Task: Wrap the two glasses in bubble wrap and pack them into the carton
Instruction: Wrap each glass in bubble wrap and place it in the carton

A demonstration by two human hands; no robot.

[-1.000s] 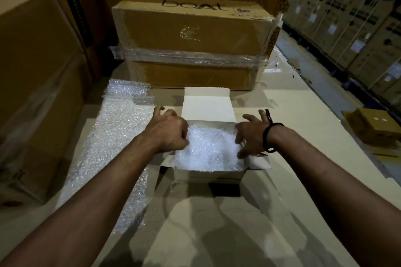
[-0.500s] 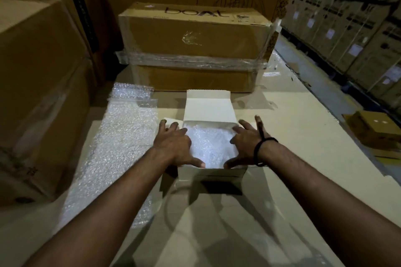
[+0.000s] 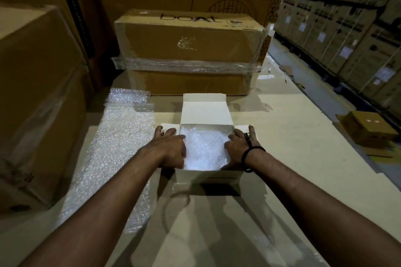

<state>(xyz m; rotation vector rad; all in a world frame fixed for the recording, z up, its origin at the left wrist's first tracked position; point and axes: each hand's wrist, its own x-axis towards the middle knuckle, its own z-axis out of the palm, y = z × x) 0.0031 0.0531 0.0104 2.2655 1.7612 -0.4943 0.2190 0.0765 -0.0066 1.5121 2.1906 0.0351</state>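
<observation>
A small white carton [image 3: 208,176] stands open in front of me, its lid flap [image 3: 206,110] raised at the back. Bubble-wrapped bundles [image 3: 205,149] fill its inside; the glasses themselves are hidden in the wrap. My left hand [image 3: 171,147] lies over the carton's left side flap, fingers spread, thumb at the wrap. My right hand [image 3: 240,147], with a black band at the wrist, lies on the right side flap, fingers spread. Neither hand grips anything that I can make out.
A long sheet of bubble wrap [image 3: 117,147] lies flat on the cardboard surface to the left. A big taped brown box [image 3: 188,50] stands just behind the carton, large boxes [image 3: 39,93] on the left. A small brown box [image 3: 368,130] sits lower on the right.
Both hands slid from the top of the wrap outward and forward onto the carton's side flaps. The carton sits squarer, and my view has come closer to it.
</observation>
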